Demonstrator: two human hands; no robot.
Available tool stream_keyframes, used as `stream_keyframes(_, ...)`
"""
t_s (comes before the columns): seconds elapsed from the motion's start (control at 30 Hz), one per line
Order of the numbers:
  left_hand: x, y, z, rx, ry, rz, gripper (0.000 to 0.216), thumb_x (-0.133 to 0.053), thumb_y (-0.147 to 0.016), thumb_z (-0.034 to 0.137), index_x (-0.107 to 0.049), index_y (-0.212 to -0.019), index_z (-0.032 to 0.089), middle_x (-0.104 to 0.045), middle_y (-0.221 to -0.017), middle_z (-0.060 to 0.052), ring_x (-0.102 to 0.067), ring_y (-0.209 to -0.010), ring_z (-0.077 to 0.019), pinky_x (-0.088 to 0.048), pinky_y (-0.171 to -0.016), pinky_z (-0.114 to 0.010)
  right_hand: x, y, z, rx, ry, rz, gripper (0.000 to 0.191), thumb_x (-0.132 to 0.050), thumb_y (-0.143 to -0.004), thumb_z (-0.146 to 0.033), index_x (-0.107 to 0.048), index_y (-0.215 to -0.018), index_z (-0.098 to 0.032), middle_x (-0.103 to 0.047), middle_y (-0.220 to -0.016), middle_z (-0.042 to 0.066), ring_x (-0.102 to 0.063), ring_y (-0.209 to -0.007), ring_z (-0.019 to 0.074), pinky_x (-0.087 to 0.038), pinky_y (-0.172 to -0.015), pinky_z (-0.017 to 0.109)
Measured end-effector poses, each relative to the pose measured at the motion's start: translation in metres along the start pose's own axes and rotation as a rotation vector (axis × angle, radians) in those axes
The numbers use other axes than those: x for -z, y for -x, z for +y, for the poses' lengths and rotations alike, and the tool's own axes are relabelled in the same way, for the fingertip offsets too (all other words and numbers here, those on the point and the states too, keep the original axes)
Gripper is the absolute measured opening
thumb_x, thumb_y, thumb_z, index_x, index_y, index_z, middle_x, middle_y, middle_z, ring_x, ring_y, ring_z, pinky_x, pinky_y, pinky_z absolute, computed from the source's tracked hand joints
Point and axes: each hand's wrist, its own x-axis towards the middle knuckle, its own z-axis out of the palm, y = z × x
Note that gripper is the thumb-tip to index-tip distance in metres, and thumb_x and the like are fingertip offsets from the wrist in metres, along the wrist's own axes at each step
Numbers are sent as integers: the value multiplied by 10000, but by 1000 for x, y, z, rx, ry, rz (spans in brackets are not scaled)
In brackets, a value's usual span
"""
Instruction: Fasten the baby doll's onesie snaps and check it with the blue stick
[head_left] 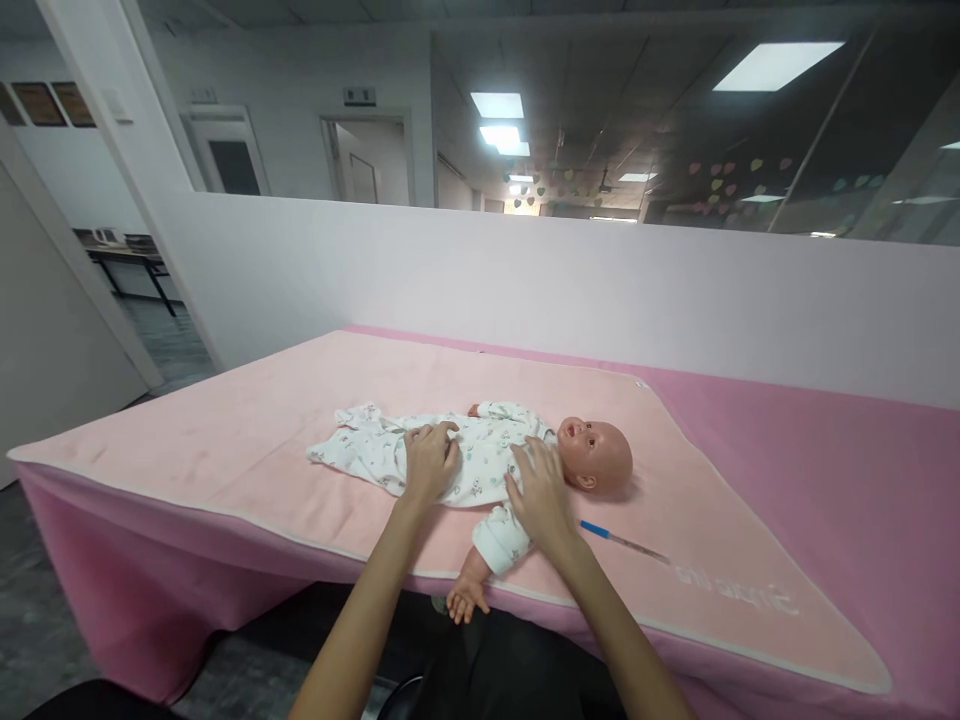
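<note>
A baby doll (598,458) lies on its back on a peach-coloured mat (300,385), head to the right, dressed in a white printed outfit (484,460). My left hand (430,460) rests on the outfit around the waist, its fingers bent and the thumb apart. Over the doll's near shoulder and chest lies my right hand (541,490), fingers spread on the cloth. The doll's near arm (469,590) reaches past the mat's front edge. Beside my right wrist is a thin stick with a blue end (595,529); its kind is unclear.
Under the mat, a pink cloth (847,450) covers the table and hangs over its front. A white low wall (525,280) with glass above stands behind. A dark table (127,255) shows through the doorway at left. Pale lettering marks the mat's right side.
</note>
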Motion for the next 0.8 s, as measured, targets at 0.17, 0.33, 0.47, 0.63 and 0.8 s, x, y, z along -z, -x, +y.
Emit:
stream_keyframes(0.17, 1, -6, -2, 48, -28, 64, 238, -394, -797, 218, -527, -994, 205, -604, -753, -31, -528, -809, -217, -256, -864, -401, 52, 85, 65, -232, 157, -8, 329, -393, -833, -330, -548, -1057, -146, -571, -1068, 134, -499, -1021, 254, -326, -932, 458)
stream_keyframes(0.33, -1, -21, 23, -48, 5, 88, 237, -401, -784, 166, -530, -979, 201, -602, -886, -55, -515, -874, -225, -255, -884, -408, 84, 122, 112, -448, 174, -222, 286, -399, -800, -308, -612, -893, -142, -622, -964, 139, -561, -933, 266, -380, -844, 427)
stream_keyframes(0.47, -21, -32, 64, -286, 139, -26, 204, -398, -807, 181, -547, -942, 213, -600, -899, -49, -511, -886, -213, -325, -829, -366, 101, 102, 106, -576, -163, -284, 245, -429, -794, -365, -596, -764, -188, -645, -772, 67, -592, -732, 202, -431, -683, 301)
stream_keyframes(0.63, -55, -31, 92, -369, 229, -169, 160, -432, -794, 196, -590, -816, 206, -600, -828, -41, -521, -826, -190, -371, -764, -335, 107, 65, 81, -664, -430, -157, 297, -505, -748, -473, -584, -734, -187, -600, -635, 25, -532, -572, 159, -389, -526, 239)
stream_keyframes(0.8, -57, -24, 87, -336, 263, -153, 188, -416, -822, 238, -600, -799, 209, -603, -841, -36, -523, -837, -183, -377, -779, -333, 87, 48, 65, -624, -546, -229, 326, -451, -785, -469, -531, -645, -186, -579, -577, 14, -561, -571, 154, -386, -514, 221)
